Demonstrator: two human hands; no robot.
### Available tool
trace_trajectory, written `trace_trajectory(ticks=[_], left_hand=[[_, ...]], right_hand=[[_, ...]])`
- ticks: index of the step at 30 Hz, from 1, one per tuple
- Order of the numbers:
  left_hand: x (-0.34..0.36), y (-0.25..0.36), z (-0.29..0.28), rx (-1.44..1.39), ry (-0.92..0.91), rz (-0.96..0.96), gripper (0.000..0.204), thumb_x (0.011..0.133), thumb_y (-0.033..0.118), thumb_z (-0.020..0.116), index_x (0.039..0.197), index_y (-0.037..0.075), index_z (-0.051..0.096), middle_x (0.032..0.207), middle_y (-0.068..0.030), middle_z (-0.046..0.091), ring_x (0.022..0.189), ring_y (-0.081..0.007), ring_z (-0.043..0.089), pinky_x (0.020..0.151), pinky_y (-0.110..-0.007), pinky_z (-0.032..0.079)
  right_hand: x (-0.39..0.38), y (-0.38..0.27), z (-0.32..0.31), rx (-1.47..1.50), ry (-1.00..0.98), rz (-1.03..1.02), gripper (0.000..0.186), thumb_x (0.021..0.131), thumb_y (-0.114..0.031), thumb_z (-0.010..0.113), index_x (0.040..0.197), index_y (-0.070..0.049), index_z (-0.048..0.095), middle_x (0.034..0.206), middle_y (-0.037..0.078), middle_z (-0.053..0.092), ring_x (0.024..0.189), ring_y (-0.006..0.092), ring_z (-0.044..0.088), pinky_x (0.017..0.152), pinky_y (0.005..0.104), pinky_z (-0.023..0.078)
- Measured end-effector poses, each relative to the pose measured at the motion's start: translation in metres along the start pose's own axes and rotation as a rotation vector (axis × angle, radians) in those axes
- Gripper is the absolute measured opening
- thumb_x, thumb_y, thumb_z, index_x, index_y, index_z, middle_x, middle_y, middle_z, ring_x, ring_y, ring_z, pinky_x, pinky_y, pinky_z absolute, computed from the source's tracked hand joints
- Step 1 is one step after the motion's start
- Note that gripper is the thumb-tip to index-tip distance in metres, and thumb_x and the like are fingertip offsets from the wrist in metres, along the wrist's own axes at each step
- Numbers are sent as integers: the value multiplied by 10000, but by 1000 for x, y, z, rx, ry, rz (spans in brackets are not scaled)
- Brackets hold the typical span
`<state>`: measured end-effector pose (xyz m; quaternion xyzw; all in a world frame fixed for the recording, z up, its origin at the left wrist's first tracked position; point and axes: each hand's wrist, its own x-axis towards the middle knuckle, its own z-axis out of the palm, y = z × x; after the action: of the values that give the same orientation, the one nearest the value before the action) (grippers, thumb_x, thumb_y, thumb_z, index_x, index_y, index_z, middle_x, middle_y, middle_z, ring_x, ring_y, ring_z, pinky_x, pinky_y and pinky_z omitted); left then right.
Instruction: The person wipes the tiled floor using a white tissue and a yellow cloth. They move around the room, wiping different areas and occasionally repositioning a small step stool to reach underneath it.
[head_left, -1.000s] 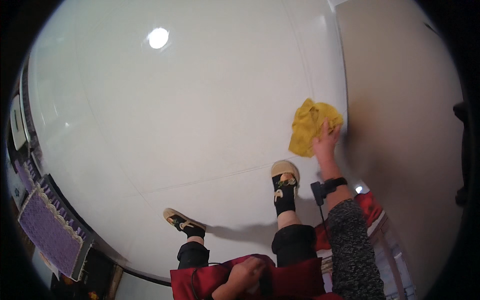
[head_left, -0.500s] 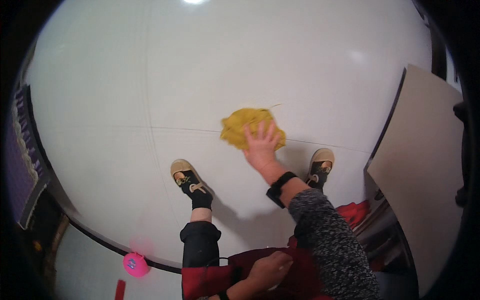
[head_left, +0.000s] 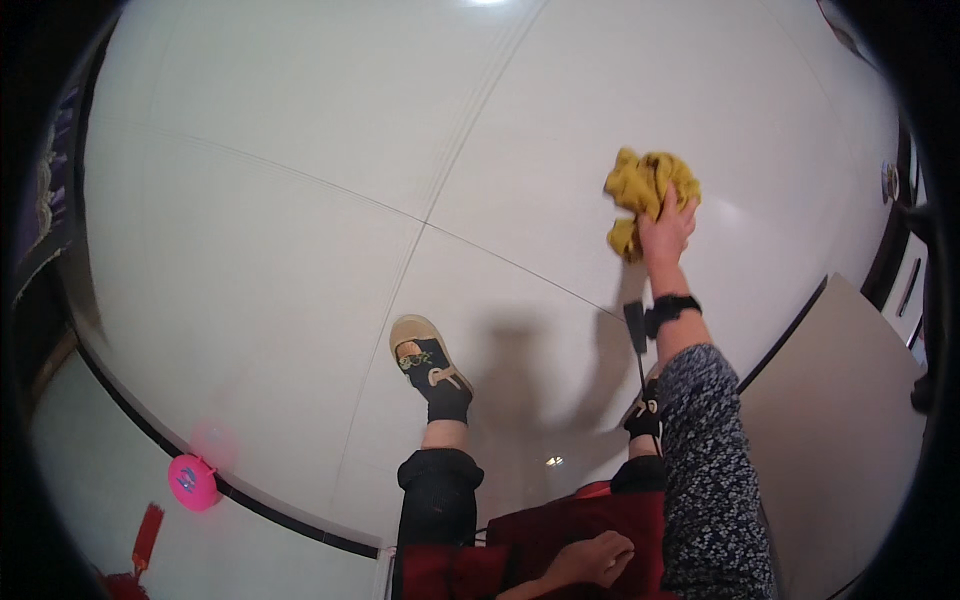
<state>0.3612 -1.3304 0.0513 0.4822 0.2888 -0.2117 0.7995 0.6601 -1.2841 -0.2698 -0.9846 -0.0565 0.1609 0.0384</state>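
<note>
A crumpled yellow cloth [head_left: 638, 190] lies on the glossy white tiled floor [head_left: 330, 200] at the upper right. My right hand [head_left: 667, 226] presses down on its near edge, arm stretched out, with a black band on the wrist. My left hand [head_left: 592, 558] rests against dark red fabric over my lap at the bottom edge, fingers curled loosely, and whether it grips the fabric cannot be told. My left foot in a tan and black shoe [head_left: 428, 362] stands on the tile, and my right foot [head_left: 643, 412] is half hidden behind my right forearm.
A pink round object [head_left: 193, 481] sits at the lower left on a dark strip where the tile changes. A red item [head_left: 147, 533] lies beside it. A beige panel [head_left: 840, 430] with a dark edge stands at the right.
My view has swung, so the cloth and my right hand now sit further up and to the right. My right arm is stretched out further over the floor. My left hand stays on my lap.
</note>
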Motion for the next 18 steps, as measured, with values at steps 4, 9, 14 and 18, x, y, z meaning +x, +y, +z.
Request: trace_trajectory(ticks=[4,9,14,18], left_hand=[[-6,21,-18,72,116,-9,86,753,109,588,758,81,507,740,-114,510,659,-313,539,558,-408,444],[0,29,-13,187,113,-21,93,756,110,599,790,78,519,756,-110,529,707,-298,561,600,-381,455],[11,12,2,175,-26,-80,101,796,167,552,804,72,518,774,-117,536,695,-313,572,549,-392,463],[13,5,15,228,-211,-177,164,830,187,521,949,75,540,920,-97,552,789,-290,585,639,-393,489]], right_hand=[[17,-89,19,-35,56,-450,546,710,-145,542,1237,-277,486,1380,170,306,1205,374,353,909,490,380],[-110,-92,36,-138,-61,-930,524,699,-143,570,1201,-287,524,1319,160,369,1187,407,344,809,609,346],[-174,-8,29,-24,-461,-1034,466,617,-110,628,1069,-221,602,1279,129,400,1163,363,376,875,551,349],[-165,59,18,357,-477,-630,503,551,-26,657,1036,-144,597,1240,175,410,1146,361,387,945,449,355]])
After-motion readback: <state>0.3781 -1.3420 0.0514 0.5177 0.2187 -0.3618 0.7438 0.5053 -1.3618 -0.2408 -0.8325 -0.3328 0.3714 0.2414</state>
